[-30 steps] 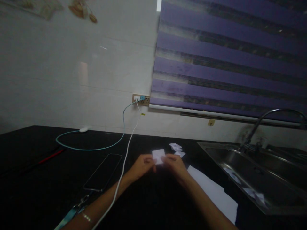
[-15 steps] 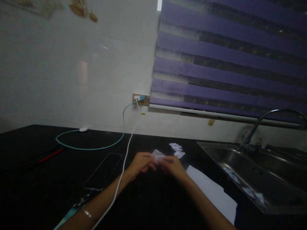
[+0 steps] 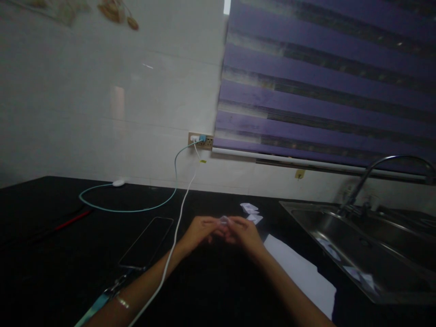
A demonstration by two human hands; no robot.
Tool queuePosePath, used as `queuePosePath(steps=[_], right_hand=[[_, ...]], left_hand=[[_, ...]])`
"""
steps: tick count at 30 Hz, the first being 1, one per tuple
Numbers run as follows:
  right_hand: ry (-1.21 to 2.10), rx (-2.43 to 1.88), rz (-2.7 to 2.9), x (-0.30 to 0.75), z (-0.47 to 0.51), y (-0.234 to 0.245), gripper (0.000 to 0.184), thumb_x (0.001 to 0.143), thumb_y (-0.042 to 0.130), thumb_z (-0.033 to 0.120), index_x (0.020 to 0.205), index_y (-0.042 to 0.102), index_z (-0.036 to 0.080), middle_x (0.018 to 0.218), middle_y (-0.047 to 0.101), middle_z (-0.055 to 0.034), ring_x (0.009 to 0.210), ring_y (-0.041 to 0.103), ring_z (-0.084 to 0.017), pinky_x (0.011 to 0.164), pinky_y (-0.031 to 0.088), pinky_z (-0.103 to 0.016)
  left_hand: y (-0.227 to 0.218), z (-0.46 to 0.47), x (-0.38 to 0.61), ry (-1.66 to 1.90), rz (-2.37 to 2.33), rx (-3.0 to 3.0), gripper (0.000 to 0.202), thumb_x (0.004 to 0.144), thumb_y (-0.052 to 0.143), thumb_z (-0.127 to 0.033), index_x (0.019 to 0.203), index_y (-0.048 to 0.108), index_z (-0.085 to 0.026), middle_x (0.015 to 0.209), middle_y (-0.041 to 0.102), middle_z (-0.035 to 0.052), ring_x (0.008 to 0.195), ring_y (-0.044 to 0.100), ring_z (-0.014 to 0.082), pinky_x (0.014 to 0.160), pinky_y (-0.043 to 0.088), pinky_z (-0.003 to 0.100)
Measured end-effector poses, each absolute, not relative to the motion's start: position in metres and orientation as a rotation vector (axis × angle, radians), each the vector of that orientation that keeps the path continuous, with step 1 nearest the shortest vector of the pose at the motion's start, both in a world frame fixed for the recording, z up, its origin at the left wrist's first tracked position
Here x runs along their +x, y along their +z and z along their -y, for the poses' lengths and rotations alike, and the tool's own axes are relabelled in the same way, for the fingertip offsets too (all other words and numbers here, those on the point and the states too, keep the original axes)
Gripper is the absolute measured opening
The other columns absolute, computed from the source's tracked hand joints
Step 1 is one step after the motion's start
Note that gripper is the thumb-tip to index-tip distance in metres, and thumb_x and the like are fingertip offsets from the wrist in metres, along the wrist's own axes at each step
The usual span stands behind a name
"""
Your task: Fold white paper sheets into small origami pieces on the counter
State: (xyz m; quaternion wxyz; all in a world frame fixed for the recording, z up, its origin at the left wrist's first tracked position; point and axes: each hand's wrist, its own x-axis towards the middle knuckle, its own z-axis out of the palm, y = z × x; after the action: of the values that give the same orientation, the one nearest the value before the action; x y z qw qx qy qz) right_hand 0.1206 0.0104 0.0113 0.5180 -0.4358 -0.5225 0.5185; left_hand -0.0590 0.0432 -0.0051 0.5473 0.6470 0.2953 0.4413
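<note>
Both hands meet over the black countertop (image 3: 51, 272). My left hand (image 3: 200, 230) and my right hand (image 3: 243, 232) pinch a small white piece of paper (image 3: 224, 220) between their fingertips; only a sliver of it shows, the rest is hidden by the fingers. Just beyond the hands lie a few small folded white paper pieces (image 3: 251, 210). A larger white sheet (image 3: 299, 272) lies on the counter under my right forearm.
A dark phone (image 3: 147, 243) lies left of my left arm, with a white cable (image 3: 180, 213) running to a wall socket (image 3: 200, 141). A teal cable (image 3: 136, 210) loops at the back. A steel sink (image 3: 361, 254) with faucet (image 3: 384, 170) holds paper scraps.
The white paper, held up flat between the fingers a second ago, has been folded down and is now mostly hidden inside the pinching fingers. The hands stayed in place.
</note>
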Motion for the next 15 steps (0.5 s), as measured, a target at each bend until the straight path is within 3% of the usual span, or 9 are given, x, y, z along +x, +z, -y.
queuePosePath(steps=[5, 11, 15], right_hand=[[1.262, -1.0, 1.227, 0.122, -0.011, 0.011, 0.044, 0.068, 0.074, 0.048, 0.091, 0.069, 0.011, 0.077, 0.071, -0.0095, 0.065, 0.067, -0.017, 0.064, 0.057, -0.031], [1.287, -1.007, 1.226, 0.121, -0.008, 0.015, 0.042, 0.064, 0.077, 0.048, 0.082, 0.071, 0.01, 0.079, 0.071, -0.0111, 0.069, 0.067, -0.018, 0.067, 0.056, -0.031], [1.242, -1.008, 1.256, 0.122, -0.007, 0.016, 0.043, 0.066, 0.075, 0.048, 0.084, 0.072, 0.01, 0.081, 0.071, -0.0111, 0.071, 0.066, -0.017, 0.066, 0.056, -0.03]], left_hand=[[-0.001, -0.04, -0.059, 1.019, -0.672, 1.551, 0.046, 0.081, 0.059, -0.048, 0.107, 0.067, -0.011, 0.096, 0.071, 0.0158, 0.077, 0.069, 0.0227, 0.043, 0.041, 0.019], [0.007, -0.035, -0.063, 1.058, -0.728, 1.694, 0.038, 0.083, 0.058, -0.046, 0.085, 0.073, -0.011, 0.08, 0.072, 0.0102, 0.05, 0.056, 0.0101, 0.045, 0.038, 0.019], [0.008, -0.033, -0.061, 1.115, -0.795, 1.673, 0.037, 0.082, 0.059, -0.046, 0.088, 0.072, -0.012, 0.08, 0.072, 0.0089, 0.05, 0.055, 0.0102, 0.045, 0.037, 0.019]])
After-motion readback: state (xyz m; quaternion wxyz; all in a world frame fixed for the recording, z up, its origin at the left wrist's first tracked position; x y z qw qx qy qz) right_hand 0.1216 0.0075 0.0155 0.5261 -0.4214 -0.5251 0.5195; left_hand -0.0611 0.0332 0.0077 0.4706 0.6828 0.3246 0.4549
